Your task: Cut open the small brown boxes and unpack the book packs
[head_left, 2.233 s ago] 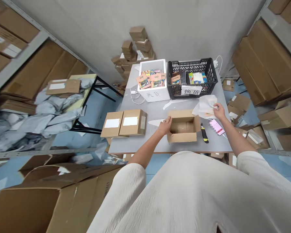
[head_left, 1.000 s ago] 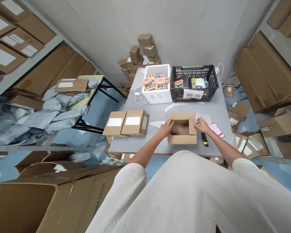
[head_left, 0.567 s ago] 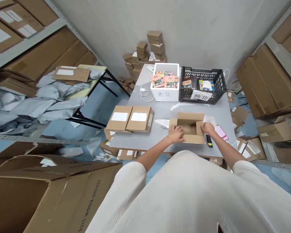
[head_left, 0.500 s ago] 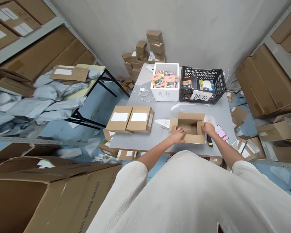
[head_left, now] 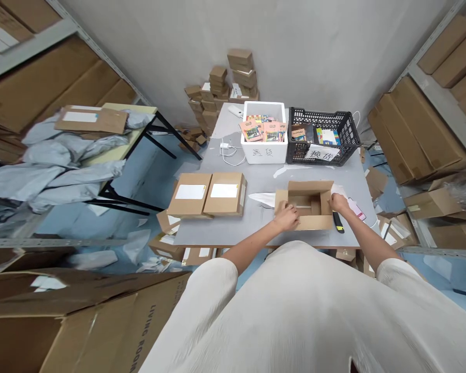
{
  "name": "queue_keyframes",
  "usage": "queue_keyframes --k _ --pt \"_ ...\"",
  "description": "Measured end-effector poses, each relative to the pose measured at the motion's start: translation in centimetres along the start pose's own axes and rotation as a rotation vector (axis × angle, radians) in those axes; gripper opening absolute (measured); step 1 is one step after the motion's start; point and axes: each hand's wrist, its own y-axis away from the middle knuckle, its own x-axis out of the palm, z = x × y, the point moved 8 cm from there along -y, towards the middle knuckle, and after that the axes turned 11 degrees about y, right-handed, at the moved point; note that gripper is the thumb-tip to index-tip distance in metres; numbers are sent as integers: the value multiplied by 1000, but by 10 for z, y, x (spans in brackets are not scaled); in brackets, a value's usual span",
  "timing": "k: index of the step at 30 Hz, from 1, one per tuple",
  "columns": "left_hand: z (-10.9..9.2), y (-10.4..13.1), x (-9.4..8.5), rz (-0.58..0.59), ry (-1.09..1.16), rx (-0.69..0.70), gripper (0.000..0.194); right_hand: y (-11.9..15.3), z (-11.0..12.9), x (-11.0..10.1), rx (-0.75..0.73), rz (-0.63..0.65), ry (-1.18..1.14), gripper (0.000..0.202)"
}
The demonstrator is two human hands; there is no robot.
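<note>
An open cardboard box with its flaps raised lies near the front edge of the grey table. My left hand grips the box's left front corner, fingers bent over its edge. At the right side, my right hand is closed on the box's edge. A yellow and black cutter lies just below my right hand. The pink-screened phone is partly hidden by my right forearm. Two closed boxes with white labels stand side by side to the left.
At the table's back are a white foam box with booklets and a black crate. A white cable lies at the left. Large cartons and shelves flank the table.
The open box and both hands have shifted slightly right. The right flap has moved, and my right hand stays at that side. The whole view has also shifted a little.
</note>
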Motion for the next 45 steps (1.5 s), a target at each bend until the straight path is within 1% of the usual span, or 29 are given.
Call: queue_keyframes --k 2,5,8,11,15,18,20,22,25,28,32,35,37,39,41,45 --pt "2 3 -15 -60 -13 -3 32 -7 2 -9 -10 -27 -4 19" --pt "12 7 -42 -151 -40 -31 36 -18 13 -22 -30 -46 -3 20" --pt "29 10 -65 -213 -50 -81 38 -28 35 -30 -51 -48 -16 22" --pt "45 14 -76 -216 -48 -129 35 -38 63 -33 -65 -38 -36 22" --pt "64 17 -78 -183 -37 -165 39 -54 104 -35 -79 -35 -61 20" --pt "82 19 -77 -160 -20 -229 40 -65 134 -34 -91 -14 -55 21" --pt "94 20 -76 -148 -3 -284 38 -72 150 -32 -87 19 -33 23" --pt "104 22 -76 -146 22 -327 35 -79 160 -32 -80 48 -10 26" --pt "111 24 -79 -177 64 -353 34 -91 163 -38 -71 65 17 26" --pt "110 23 -89 -241 95 -332 36 -103 157 -51 -65 51 32 25" --pt "110 17 -105 -329 99 -321 36 -112 154 -70 -67 -5 16 26" --pt "117 14 -112 -366 93 -347 36 -114 159 -75 -84 -55 -18 31" --pt "123 14 -113 -372 92 -361 35 -114 165 -73 -102 -68 -34 33" --pt "128 15 -110 -367 89 -373 34 -113 171 -67 -118 -62 -40 34" --pt "133 17 -103 -346 86 -387 34 -112 176 -57 -121 -33 -41 33" --pt "138 21 -84 -277 87 -423 34 -106 181 -30 -107 33 -62 30"
